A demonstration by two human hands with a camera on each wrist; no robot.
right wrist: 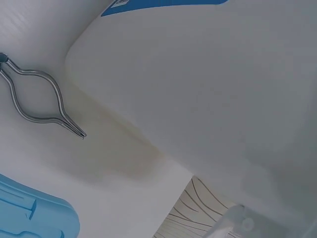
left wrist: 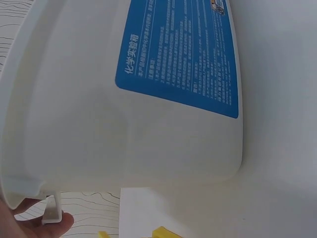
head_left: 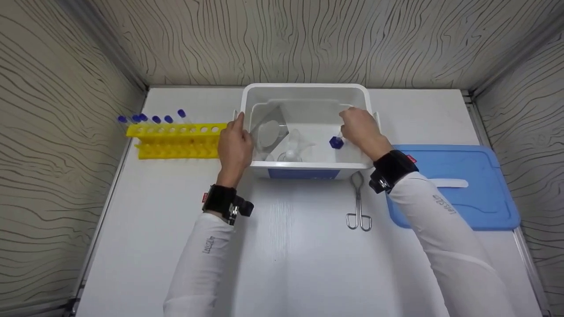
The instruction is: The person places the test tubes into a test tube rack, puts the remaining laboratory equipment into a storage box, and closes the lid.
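Only the head view shows the right hand (head_left: pixel 359 130) pinching a blue-capped tube (head_left: pixel 337 141) inside the smooth white plastic bin (head_left: pixel 308 88), while the left hand (head_left: pixel 235 145) grips its rim.

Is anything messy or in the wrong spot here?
Nothing is spilled or broken. One blue-capped tube is in the white bin, at the right hand, while the other capped tubes stand in the yellow rack. The glassware in the bin lies jumbled and tipped.

Bare table (head_left: pixel 286 246) before white tub (head_left: pixel 304 90); tongs (head_left: pixel 358 204), blue lid (head_left: pixel 484 185) crowd right, yellow rack (head_left: pixel 176 141) left.
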